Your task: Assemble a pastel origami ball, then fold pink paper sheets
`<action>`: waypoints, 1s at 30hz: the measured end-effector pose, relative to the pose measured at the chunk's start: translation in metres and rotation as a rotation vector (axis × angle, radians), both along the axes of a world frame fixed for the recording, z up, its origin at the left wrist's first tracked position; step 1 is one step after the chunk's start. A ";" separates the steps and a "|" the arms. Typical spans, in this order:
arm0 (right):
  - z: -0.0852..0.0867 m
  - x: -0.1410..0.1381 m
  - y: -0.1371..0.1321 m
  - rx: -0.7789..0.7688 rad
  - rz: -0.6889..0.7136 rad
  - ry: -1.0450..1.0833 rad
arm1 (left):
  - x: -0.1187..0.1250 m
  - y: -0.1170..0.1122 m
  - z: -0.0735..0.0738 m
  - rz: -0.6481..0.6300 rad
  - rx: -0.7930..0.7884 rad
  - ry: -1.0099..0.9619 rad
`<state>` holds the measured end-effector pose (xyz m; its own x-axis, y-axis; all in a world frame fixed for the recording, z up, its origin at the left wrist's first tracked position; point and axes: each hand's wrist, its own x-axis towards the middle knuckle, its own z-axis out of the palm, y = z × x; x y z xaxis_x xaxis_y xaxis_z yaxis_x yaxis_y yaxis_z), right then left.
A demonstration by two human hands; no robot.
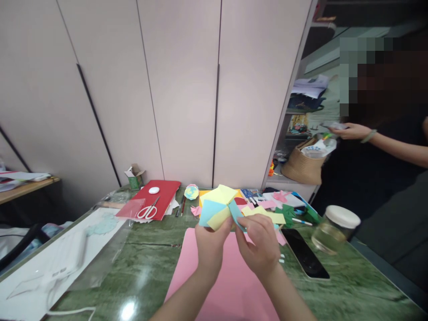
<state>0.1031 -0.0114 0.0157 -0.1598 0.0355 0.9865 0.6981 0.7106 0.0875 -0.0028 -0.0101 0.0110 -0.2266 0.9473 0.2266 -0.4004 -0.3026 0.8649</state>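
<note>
Both hands are up over the pink sheet (pixel 230 285), close together at the same work. The left hand (pixel 210 245) has the blue-and-yellow folded paper (pixel 214 214) gripped by its lower edge, thumb in front; the right hand (pixel 259 243) pinches the narrow blue flap at its right side. That paper sits above the far end of the pink sheet, its yellow top tilting back over the clutter.

Room to move? Leftward, yes: a wide stretch of green tabletop (pixel 150 254) runs from the pink sheet to the clear plastic sleeve (pixel 109 254) by the table's left edge. Rightward it's tighter: the black phone (pixel 306 254) lies slantwise near the right hand, and behind it the lidded jar (pixel 334 229) stands upright toward the right edge.

Straight ahead it's crowded! Loose yellow paper (pixel 274 217) and green folded paper (pixel 286 215) lie just beyond the right hand; on the far left side, scissors (pixel 149 210) lie by the red folder's (pixel 167 191) near edge, with a round paper ornament (pixel 191 192) to its right. Cupboard doors (pixel 180 89) wall off the back, and another person's hand (pixel 352 131) is out at far right.
</note>
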 end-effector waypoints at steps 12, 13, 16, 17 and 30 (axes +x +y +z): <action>-0.007 -0.023 -0.022 -0.806 0.472 0.343 | -0.007 0.005 0.009 -0.095 0.000 -0.234; -0.007 -0.023 -0.020 -0.813 0.484 0.366 | -0.007 0.005 0.009 -0.109 0.000 -0.251; -0.005 -0.024 -0.017 -0.709 0.461 0.349 | -0.007 0.006 0.010 -0.134 -0.003 -0.287; -0.005 -0.023 -0.017 -0.675 0.448 0.331 | -0.007 0.005 0.010 -0.138 0.005 -0.300; 0.000 -0.014 -0.011 -0.926 0.574 0.641 | -0.004 0.007 0.004 -0.161 0.050 -0.343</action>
<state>0.0887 -0.0226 0.0155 0.1150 0.8370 0.5350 0.0025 0.5383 -0.8427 -0.0065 -0.0028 0.0153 -0.1464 0.9666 0.2104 -0.7096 -0.2509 0.6584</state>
